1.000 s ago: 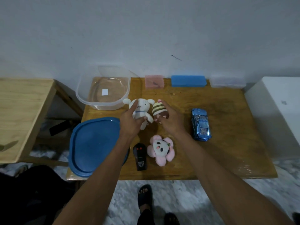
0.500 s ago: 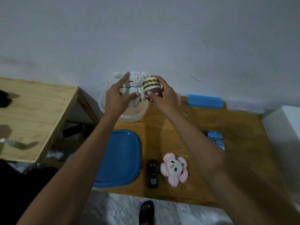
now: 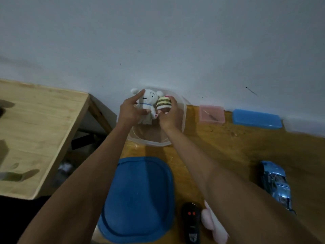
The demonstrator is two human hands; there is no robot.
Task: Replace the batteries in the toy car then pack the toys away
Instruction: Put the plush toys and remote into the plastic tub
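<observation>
Both hands were out over the clear tub [image 3: 182, 110] at the far edge of the table [image 3: 237, 145]. My left hand [image 3: 129, 112] was closed around the white plush [image 3: 146, 101], thumb and fingers across its body, head sticking up past the fingers. My right hand [image 3: 171, 115] was clamped on the striped plush [image 3: 163, 104], gripping from its right and near sides. The two plushes touched each other, both held above the tub's opening; couldn't tell whether either touched the tub.

Blue toy car [image 3: 275, 184] sat on the table at the right, well apart from both hands. Blue lid [image 3: 139, 199] lay flat just near of the tub. Black remote [image 3: 191, 222] and pink plush [image 3: 210, 221] lay at the near edge, the plush partly hidden by my right forearm. Pink box [image 3: 212, 114] and blue box [image 3: 256, 118] sat along the far wall.
</observation>
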